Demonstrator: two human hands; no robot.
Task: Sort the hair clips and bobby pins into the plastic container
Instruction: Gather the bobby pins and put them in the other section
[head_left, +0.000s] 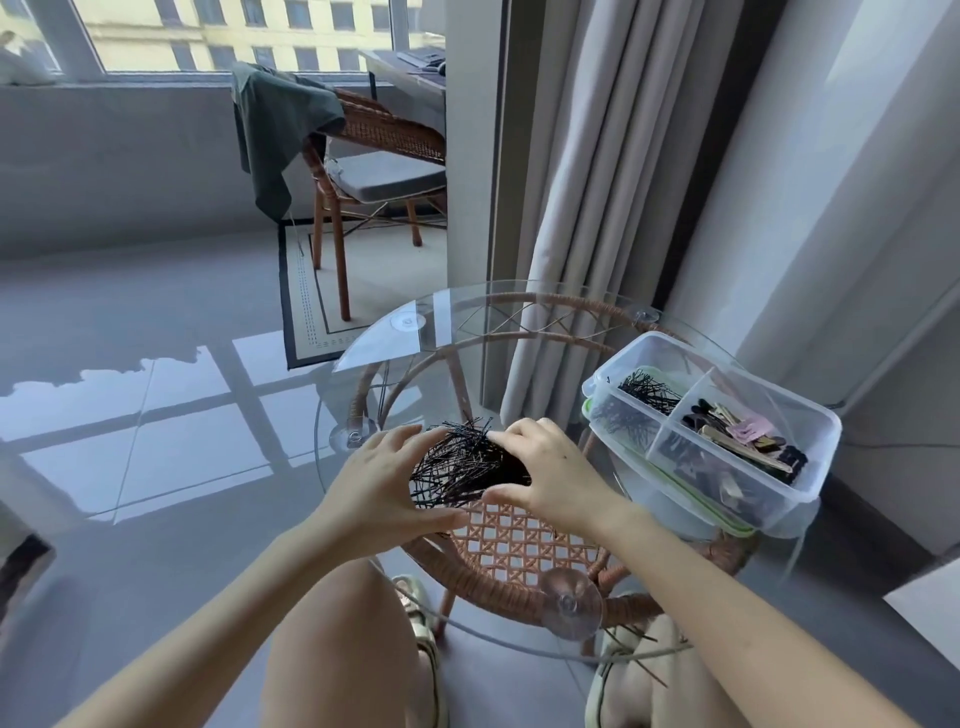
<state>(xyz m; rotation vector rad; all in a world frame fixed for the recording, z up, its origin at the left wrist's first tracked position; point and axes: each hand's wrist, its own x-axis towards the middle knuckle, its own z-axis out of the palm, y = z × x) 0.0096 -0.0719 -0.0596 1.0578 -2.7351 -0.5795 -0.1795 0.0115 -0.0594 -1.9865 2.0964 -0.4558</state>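
Observation:
A pile of black bobby pins lies on the round glass table. My left hand cups the pile from the left, fingers and thumb curved round it. My right hand closes on the pile from the right, fingers over its top and thumb under its near edge. A clear plastic container with dividers stands at the table's right edge. Its left compartment holds more bobby pins. Its right compartment holds hair clips in black, gold and pink.
The glass top sits on a rattan frame with suction cups. A few loose pins lie near the table's front edge. Grey curtains hang behind the table. A rattan chair with a green garment stands farther back. My knees are below.

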